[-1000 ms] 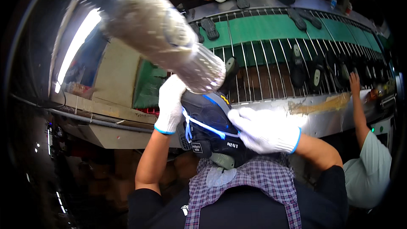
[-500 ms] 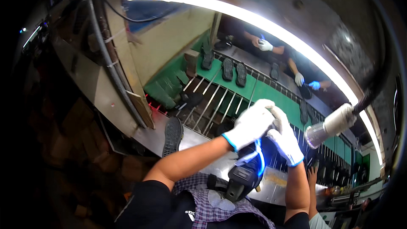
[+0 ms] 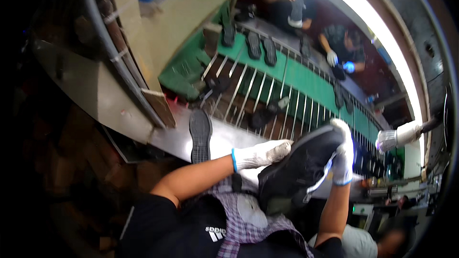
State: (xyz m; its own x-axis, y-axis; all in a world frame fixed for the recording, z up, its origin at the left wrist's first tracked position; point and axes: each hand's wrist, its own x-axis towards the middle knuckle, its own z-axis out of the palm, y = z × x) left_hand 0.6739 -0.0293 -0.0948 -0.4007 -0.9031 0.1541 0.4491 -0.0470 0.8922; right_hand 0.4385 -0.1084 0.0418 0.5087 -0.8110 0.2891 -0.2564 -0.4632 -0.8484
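A black shoe [image 3: 303, 162] is held slantwise in front of my chest, its one end up toward the right. My right hand [image 3: 343, 157], in a white knit glove with a blue cuff, grips that upper end. On the shoe's left side lies my left hand [image 3: 263, 155], gloved the same way, its fingertips stained grey and pressed against the shoe. Part of the left hand's grip is hidden. A light strip, perhaps a lace, shows on the shoe near my right hand. Left of my hands, a dark sole [image 3: 200, 133] rests on the metal ledge.
Beyond the ledge runs a rack of metal rods [image 3: 258, 90] with dark shoes on it. Several soles lie on a green belt [image 3: 291, 69]. Two co-workers handle shoe parts across it. A lamp-like nozzle [image 3: 399, 136] juts in at right; a post [image 3: 114, 52] stands left.
My hands, close together before, have moved apart and lower. The black shoe now lies tilted between them, in fuller view. The view has shifted, and a co-worker across holds up a sole.
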